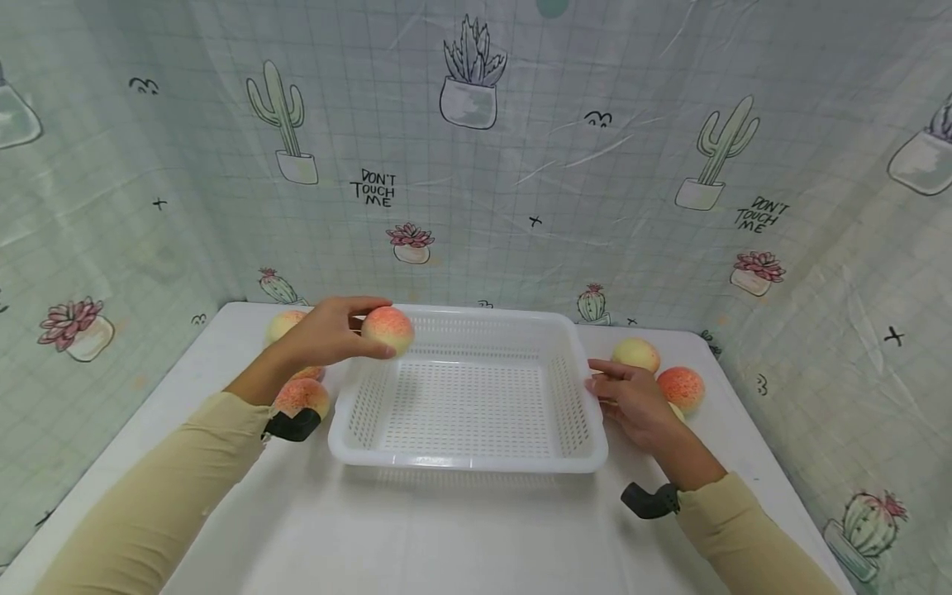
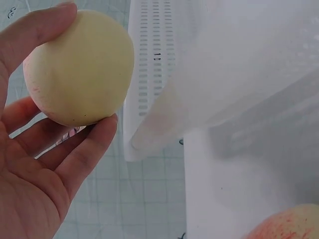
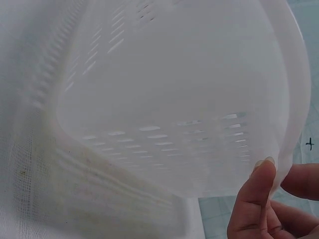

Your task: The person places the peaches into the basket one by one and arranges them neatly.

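My left hand [image 1: 327, 332] holds a peach [image 1: 388, 330], red on top and pale yellow below, above the left rim of a white plastic basket [image 1: 468, 461]. In the left wrist view, the thumb and fingertips grip the peach's yellow side [image 2: 87, 69]. The basket has slotted walls and a perforated floor with nothing lying on it. At its right side, my right hand [image 1: 632, 401] pinches the rim; the right wrist view shows the fingers [image 3: 254, 199] around the basket's edge [image 3: 294, 99].
Left of the basket several peaches lie on the white table [image 1: 446, 537], such as a red-speckled peach [image 1: 301, 397], partly behind the left arm. To the right are a yellow peach [image 1: 635, 354] and a redder peach [image 1: 680, 388]. A patterned cloth [image 1: 521, 165] hangs around the table.
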Motion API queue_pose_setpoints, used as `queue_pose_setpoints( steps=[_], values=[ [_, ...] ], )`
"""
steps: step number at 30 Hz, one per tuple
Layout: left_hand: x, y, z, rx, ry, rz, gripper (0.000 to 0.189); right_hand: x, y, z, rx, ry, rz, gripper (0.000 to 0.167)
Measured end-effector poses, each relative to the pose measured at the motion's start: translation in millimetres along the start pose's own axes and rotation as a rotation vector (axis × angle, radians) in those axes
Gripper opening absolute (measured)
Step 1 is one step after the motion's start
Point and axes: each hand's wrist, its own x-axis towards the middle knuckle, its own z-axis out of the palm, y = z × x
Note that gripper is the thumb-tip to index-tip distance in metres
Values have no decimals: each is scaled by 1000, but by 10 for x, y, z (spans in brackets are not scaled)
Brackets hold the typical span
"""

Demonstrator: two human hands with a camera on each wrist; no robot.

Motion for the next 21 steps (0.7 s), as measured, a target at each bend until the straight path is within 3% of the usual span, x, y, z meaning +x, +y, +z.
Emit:
queue_pose_setpoints(
  steps=[6, 13, 21],
  values=[
    [40, 28, 47, -31, -2, 6, 92, 2, 3, -1, 1, 8, 7, 58],
    [78, 32, 84, -45, -5, -28, 93, 7, 10, 6, 12, 16, 8, 59],
    [122, 76, 126, -23, -3, -32, 89, 2, -3, 14, 8, 17, 10, 58]
  ],
)
